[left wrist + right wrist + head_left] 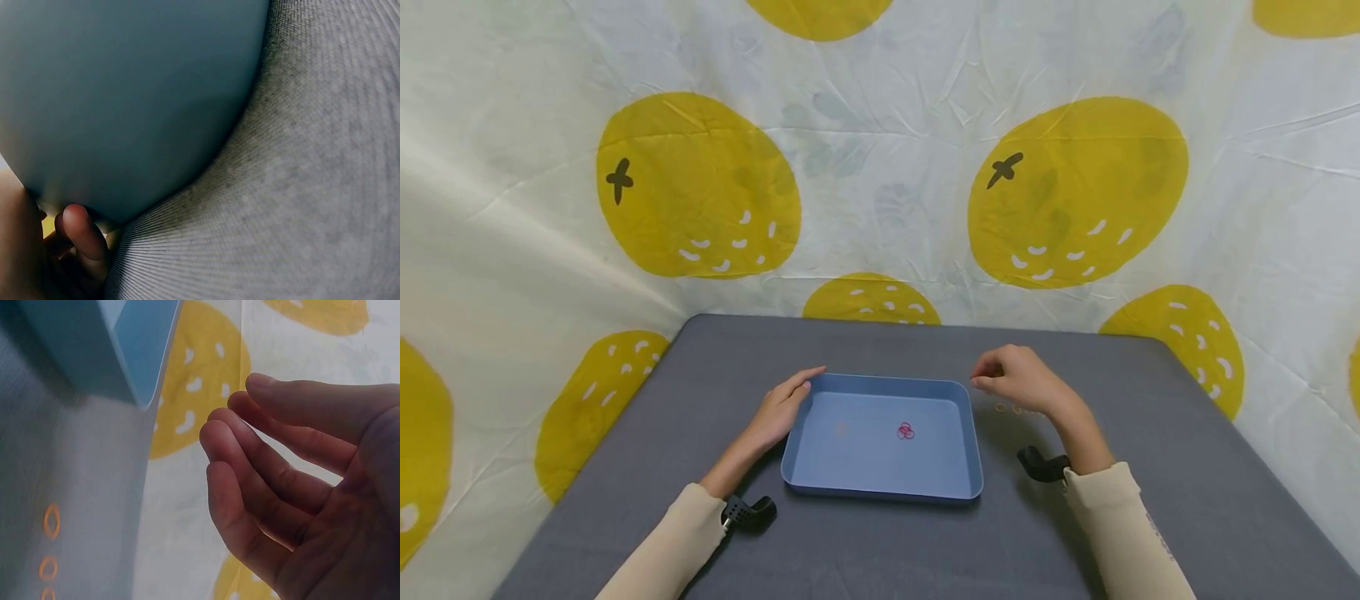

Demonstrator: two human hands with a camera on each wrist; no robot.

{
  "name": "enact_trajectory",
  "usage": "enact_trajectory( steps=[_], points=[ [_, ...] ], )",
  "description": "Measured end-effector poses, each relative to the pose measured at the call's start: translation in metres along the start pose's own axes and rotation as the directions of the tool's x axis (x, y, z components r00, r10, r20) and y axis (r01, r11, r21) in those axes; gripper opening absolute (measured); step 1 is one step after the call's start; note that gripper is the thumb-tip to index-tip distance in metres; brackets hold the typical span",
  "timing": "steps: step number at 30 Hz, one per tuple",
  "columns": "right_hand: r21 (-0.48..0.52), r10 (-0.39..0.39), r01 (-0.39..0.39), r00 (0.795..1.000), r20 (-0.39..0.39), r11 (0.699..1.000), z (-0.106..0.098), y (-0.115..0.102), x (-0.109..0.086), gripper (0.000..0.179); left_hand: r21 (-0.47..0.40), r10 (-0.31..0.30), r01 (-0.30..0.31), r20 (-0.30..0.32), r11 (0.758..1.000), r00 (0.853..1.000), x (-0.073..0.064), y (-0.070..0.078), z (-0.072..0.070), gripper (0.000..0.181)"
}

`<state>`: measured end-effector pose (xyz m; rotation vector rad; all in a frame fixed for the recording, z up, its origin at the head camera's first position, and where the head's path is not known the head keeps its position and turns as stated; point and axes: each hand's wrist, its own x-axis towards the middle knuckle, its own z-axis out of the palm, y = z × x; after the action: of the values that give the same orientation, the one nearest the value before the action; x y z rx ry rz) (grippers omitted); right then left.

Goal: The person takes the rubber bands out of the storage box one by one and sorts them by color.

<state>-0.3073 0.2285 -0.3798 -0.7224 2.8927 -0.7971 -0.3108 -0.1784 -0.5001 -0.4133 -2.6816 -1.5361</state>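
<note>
A shallow blue tray (880, 479) lies on the grey table. Inside it are a small cluster of red rubber bands (906, 431) and a faint pale-orange band (841, 430). My left hand (781, 412) holds the tray's far left corner; the left wrist view shows bent fingers (84, 232) against its outer wall. Just past the far right corner, my right hand (1018, 379) hovers with fingers loosely curved. In the right wrist view its thumb lies close to the index fingertip, and I see nothing between them. Small orange rubber bands (52, 521) lie in a row on the table below it.
The grey cloth-covered table (880, 550) extends around the tray on all sides. Behind it hangs a white curtain (880, 192) printed with large yellow fruit. Each wrist wears a dark camera mount, such as the right one (1041, 464).
</note>
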Motion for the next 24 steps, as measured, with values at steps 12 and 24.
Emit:
enact_trajectory(
  steps=[12, 24],
  points=[
    [0.023, -0.058, 0.058, 0.998, 0.013, 0.998, 0.02, -0.032, 0.026, 0.014, 0.001, -0.013, 0.013, -0.015, 1.0, 1.0, 0.001, 0.0, 0.001, 0.041],
    [0.072, -0.121, 0.118, 0.991, 0.047, 0.99, 0.04, -0.051, 0.054, 0.015, 0.002, -0.01, 0.01, -0.006, 1.0, 1.0, 0.001, -0.001, 0.001, 0.041]
  ],
)
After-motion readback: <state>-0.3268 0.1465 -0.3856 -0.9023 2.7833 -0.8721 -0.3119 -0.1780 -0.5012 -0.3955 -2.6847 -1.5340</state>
